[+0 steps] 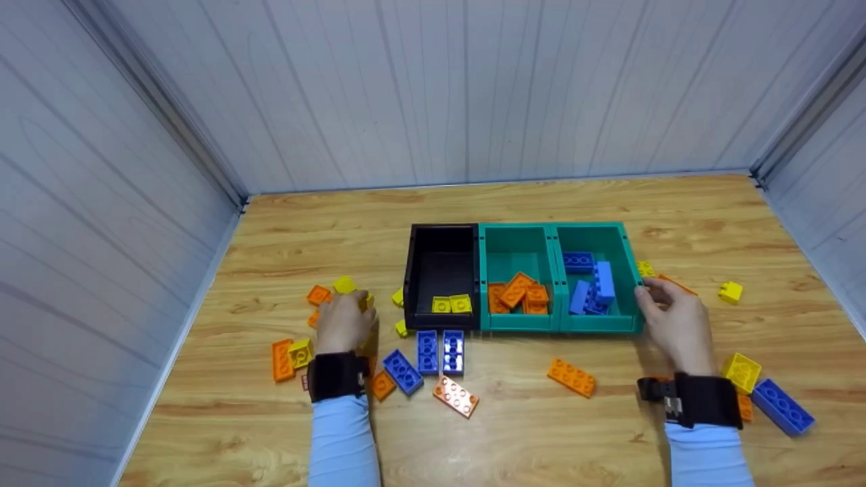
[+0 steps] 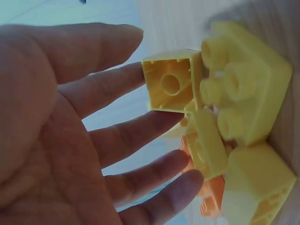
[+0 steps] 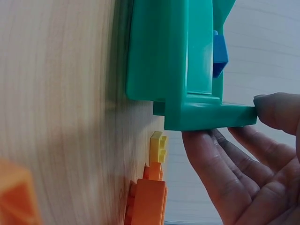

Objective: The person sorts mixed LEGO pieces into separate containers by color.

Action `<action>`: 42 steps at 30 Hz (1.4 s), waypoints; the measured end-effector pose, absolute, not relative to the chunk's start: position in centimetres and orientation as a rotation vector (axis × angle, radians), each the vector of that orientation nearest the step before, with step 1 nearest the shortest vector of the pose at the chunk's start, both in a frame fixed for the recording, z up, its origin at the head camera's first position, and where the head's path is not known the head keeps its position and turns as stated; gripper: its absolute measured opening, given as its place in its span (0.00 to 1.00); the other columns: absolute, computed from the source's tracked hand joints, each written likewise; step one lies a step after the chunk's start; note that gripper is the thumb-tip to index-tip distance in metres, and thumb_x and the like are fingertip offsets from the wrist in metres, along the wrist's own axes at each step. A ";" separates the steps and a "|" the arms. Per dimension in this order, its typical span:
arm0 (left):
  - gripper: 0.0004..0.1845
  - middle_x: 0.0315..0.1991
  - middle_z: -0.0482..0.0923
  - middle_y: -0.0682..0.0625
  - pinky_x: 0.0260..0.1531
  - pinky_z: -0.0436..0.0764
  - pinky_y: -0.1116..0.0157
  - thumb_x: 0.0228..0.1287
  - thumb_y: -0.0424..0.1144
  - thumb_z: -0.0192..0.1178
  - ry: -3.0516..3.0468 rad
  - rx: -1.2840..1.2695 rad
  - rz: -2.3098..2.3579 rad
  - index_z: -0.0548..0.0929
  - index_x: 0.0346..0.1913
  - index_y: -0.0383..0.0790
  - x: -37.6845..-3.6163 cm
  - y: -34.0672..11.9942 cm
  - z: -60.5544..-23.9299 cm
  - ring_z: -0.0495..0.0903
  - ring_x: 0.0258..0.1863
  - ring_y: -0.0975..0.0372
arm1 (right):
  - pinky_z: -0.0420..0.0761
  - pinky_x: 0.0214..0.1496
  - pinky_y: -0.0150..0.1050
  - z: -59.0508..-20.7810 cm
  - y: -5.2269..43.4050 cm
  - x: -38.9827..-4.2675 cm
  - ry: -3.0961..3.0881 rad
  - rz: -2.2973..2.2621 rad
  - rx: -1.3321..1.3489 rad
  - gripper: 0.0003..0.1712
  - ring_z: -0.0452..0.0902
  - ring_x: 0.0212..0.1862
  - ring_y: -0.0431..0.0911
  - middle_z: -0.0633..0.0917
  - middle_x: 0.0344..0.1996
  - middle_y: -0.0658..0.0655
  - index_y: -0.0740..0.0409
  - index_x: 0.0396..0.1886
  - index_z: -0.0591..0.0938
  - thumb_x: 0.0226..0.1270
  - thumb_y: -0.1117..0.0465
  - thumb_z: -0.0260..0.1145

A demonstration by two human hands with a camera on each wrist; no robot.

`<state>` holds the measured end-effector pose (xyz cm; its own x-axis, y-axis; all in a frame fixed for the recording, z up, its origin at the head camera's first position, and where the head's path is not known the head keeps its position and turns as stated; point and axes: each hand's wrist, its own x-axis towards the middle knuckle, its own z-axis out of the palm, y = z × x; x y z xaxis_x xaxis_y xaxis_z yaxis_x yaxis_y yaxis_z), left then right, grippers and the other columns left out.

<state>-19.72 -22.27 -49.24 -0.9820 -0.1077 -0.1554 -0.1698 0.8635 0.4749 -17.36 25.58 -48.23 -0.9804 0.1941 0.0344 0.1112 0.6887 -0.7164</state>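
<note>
My left hand lies over a small heap of yellow bricks left of the black bin. In the left wrist view its fingers are stretched out, their tips touching the yellow bricks without closing round them. My right hand pinches the front right corner of the right green bin. The right wrist view shows the thumb on the green bin's rim and the fingers under it. Blue bricks lie in that bin.
The middle green bin holds orange bricks; the black bin holds two yellow ones. Loose bricks lie in front: blue, orange, orange plate, yellow, blue. Panel walls close three sides.
</note>
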 end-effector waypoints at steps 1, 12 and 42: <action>0.22 0.59 0.77 0.36 0.60 0.67 0.42 0.67 0.40 0.63 2.907 -0.241 0.756 0.79 0.63 0.37 -19.7 -22.1 -49.3 0.69 0.60 0.36 | 0.75 0.38 0.29 -48.2 25.6 -17.4 -2.788 1.172 -0.254 0.31 0.79 0.52 0.60 0.82 0.51 0.69 0.65 0.65 0.75 0.78 0.45 0.52; 0.12 0.46 0.84 0.38 0.49 0.77 0.49 0.59 0.30 0.68 2.935 -0.240 0.873 0.86 0.47 0.33 -19.8 -20.9 -49.1 0.80 0.48 0.44 | 0.77 0.44 0.42 -48.3 25.6 -17.4 -2.784 1.165 -0.246 0.31 0.79 0.52 0.61 0.83 0.51 0.70 0.66 0.64 0.76 0.78 0.46 0.53; 0.13 0.51 0.81 0.38 0.51 0.81 0.59 0.65 0.28 0.64 3.080 0.135 1.061 0.84 0.52 0.32 -19.4 -10.8 -48.2 0.81 0.52 0.51 | 0.76 0.33 0.25 -48.1 25.6 -17.4 -2.791 1.195 -0.264 0.31 0.79 0.49 0.59 0.82 0.51 0.69 0.64 0.65 0.75 0.78 0.45 0.52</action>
<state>-19.37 -10.83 -48.23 -0.9896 0.0391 0.1387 0.1163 0.7857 0.6076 -17.39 25.59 -48.14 -0.9807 0.1949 0.0178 0.1216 0.6781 -0.7248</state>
